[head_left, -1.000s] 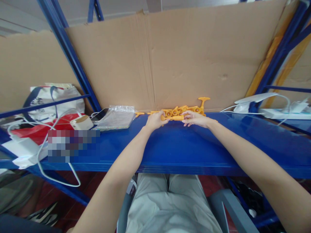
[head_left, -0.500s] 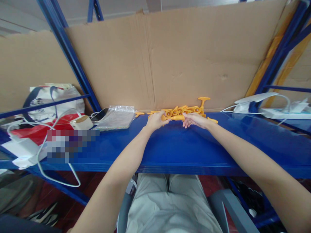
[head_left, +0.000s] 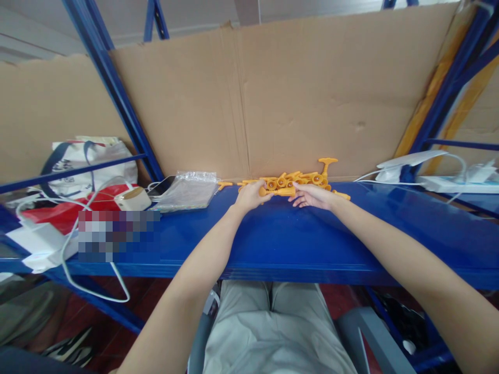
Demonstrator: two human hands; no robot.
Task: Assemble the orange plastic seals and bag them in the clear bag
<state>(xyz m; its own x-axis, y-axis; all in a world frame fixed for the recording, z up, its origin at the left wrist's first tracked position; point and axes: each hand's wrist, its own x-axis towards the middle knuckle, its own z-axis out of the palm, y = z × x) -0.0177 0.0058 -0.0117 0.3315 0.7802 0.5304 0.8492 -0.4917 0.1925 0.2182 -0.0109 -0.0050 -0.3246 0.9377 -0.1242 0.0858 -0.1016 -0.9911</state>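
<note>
My left hand (head_left: 249,196) is closed on the left end of a yellow plastic piece (head_left: 284,191), which lies level just above the blue shelf. At the piece's right end, the thumb and fingertips of my right hand (head_left: 315,196) grip it, the other fingers loosely extended below. Directly behind both hands is a heap of similar yellow pieces (head_left: 290,182) with round cup-like ends. One T-topped yellow piece (head_left: 327,165) stands upright at the heap's right side. Another small yellow piece (head_left: 225,184) lies to the left. The fingers partly hide the held piece's ends.
Cardboard (head_left: 312,93) walls off the back of the blue shelf (head_left: 280,239). To the left lie a clear plastic bag (head_left: 187,191), a phone (head_left: 161,187), a white charger (head_left: 132,198), looping cables and a red bag (head_left: 78,208). A white power strip (head_left: 456,183) sits far right.
The held piece stays between both hands, its right end appearing slightly turned. My right fingers have shifted a little. The view has tipped slightly.
</note>
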